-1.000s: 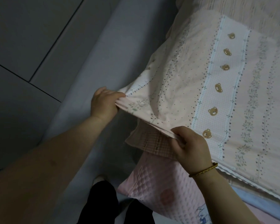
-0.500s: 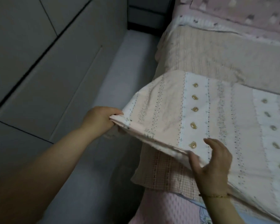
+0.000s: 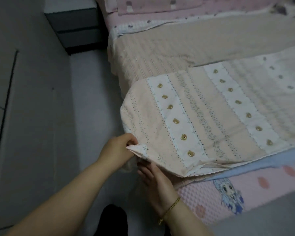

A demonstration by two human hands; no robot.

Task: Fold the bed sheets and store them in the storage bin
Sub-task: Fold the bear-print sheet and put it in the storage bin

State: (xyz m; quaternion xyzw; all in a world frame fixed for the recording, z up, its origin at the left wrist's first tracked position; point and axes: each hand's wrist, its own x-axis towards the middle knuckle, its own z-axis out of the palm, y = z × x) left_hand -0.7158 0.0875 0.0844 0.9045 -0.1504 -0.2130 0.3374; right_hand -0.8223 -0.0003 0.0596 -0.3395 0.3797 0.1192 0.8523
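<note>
Left hand point(image 3: 120, 149) pinches the near corner of the bear-print sheet point(image 3: 203, 120), lifted slightly off the bed edge. Right hand point(image 3: 154, 178), with a gold bracelet point(image 3: 170, 208) on its wrist, reaches flat-fingered under the sheet's near edge, fingertips hidden. The sheet lies folded across a beige cover point(image 3: 177, 48); a pink quilted pad point(image 3: 211, 201) lies nearer. Dark nightstand point(image 3: 77, 28) at top left.

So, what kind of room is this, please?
Most likely a bedroom: a peach bear-print cotton sheet spread over a beige striped bedcover, a pink quilted mattress pad beneath, and a dark low cabinet beside them.
</note>
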